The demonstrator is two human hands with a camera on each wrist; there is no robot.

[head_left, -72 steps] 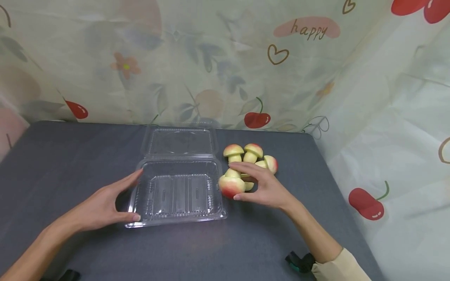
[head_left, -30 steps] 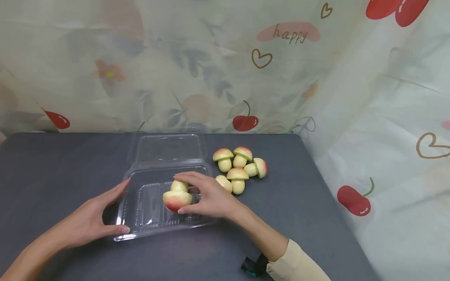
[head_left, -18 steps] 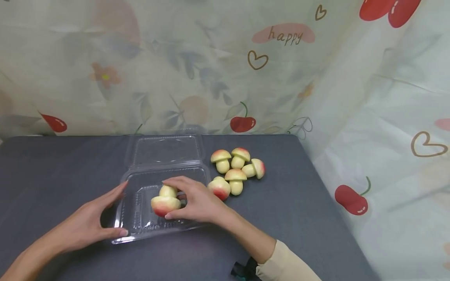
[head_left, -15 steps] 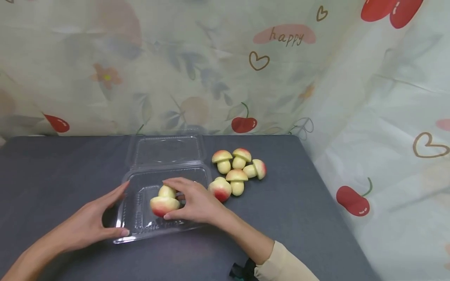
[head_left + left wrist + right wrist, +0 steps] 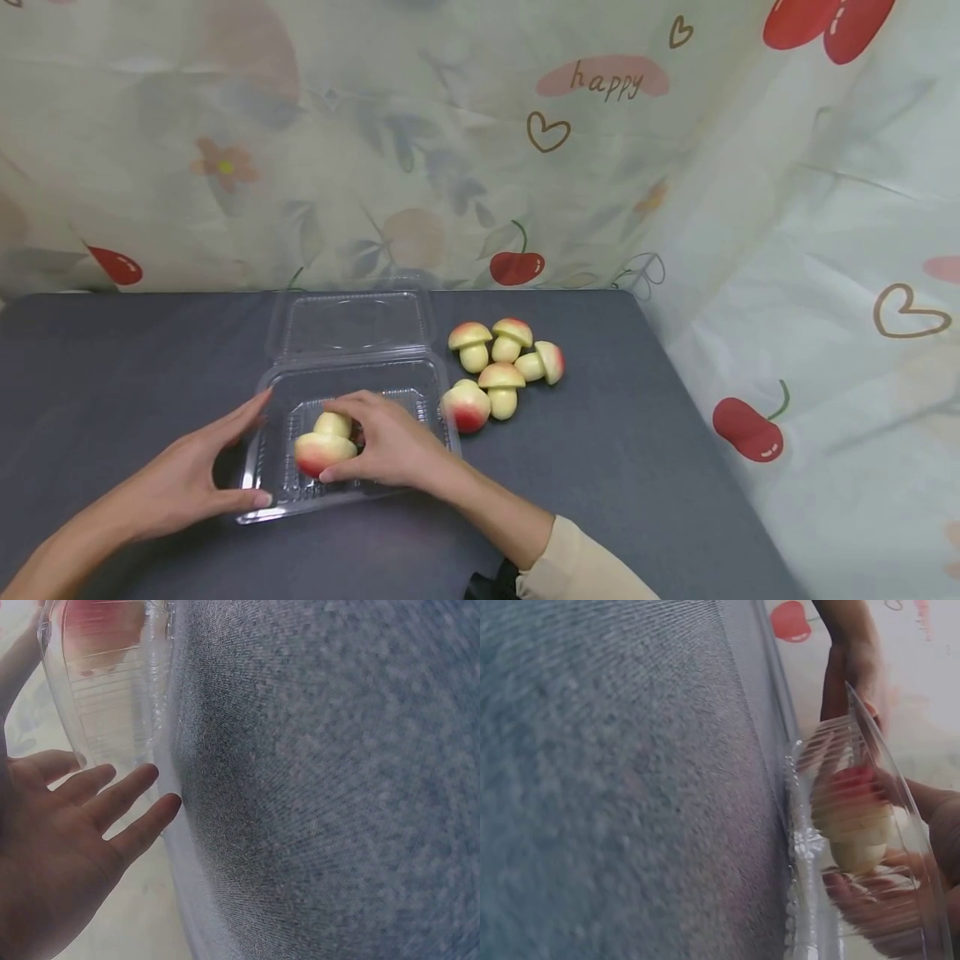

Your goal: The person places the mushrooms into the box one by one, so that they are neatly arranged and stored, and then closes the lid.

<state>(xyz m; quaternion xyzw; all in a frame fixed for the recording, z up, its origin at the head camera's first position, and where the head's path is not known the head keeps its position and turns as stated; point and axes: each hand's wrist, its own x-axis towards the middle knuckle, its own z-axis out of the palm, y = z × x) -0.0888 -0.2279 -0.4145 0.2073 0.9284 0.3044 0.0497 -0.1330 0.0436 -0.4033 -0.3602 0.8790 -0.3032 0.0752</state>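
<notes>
In the head view a clear plastic clamshell box [image 5: 442,400] lies on the table with its lid [image 5: 356,325] folded back. My left hand [image 5: 198,467] spans the box's left side, thumb at the near corner and fingertips by the left rim. The left wrist view shows those fingers [image 5: 124,791] spread and fairly straight. Inside the box, low over its ridged base, my right hand [image 5: 386,442] holds a yellow mushroom [image 5: 324,452] with a red-tinged cap, thumb on the cap and fingers behind the stem. Through the clear wall the same mushroom [image 5: 853,806] shows cap-down in the right wrist view.
Right of the box sits a cluster of several like mushrooms [image 5: 502,387], the closest one [image 5: 467,407] right at the box's rim. Grey cloth covers the table [image 5: 600,483]. A printed curtain [image 5: 450,167] hangs along its back edge and right side.
My right hand has taken the mushroom from the cluster's near left, carried it left over the box and lowered it inside. My left hand has stayed at the box's left side.
</notes>
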